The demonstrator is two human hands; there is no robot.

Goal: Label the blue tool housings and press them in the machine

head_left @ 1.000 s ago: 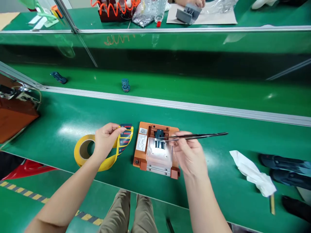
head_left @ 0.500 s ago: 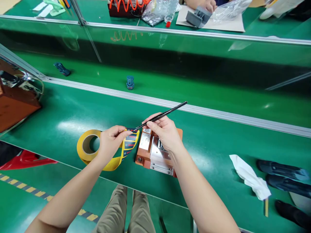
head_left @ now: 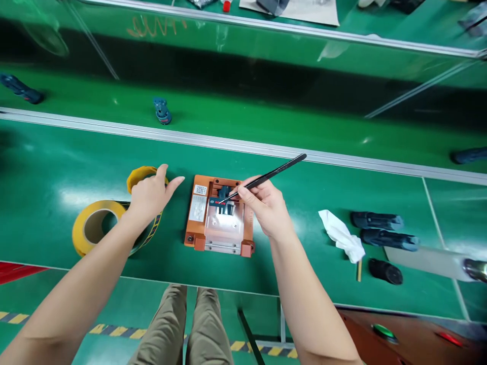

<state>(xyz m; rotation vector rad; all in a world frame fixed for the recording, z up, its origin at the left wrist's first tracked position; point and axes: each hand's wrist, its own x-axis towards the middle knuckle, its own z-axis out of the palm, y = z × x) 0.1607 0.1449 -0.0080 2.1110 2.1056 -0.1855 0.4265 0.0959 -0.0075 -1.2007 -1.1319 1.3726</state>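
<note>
My right hand (head_left: 266, 205) grips black tweezers (head_left: 277, 171), their tips pointing down and left over an orange fixture (head_left: 193, 230). At the tips is a small dark label (head_left: 216, 202) with red lettering. Beneath it, a dark blue part (head_left: 224, 192) sits in the fixture behind a clear plate (head_left: 224, 230). To the left, my left hand (head_left: 149, 196) is open, thumb and forefinger spread apart, beside the loose yellow strip of a label roll (head_left: 80, 225). Whether its hidden fingers touch the strip, I cannot tell.
A crumpled white tissue (head_left: 342, 235) lies right of the fixture, near several dark tool housings (head_left: 376, 220). Across the metal rail (head_left: 213, 141), more blue housings (head_left: 163, 111) rest on the green belt. A box with a green button (head_left: 384, 332) stands at lower right.
The tweezers have moved from the label strip to above the fixture, carrying a label. My left hand has let go of the strip's end and opened. The view has shifted right.
</note>
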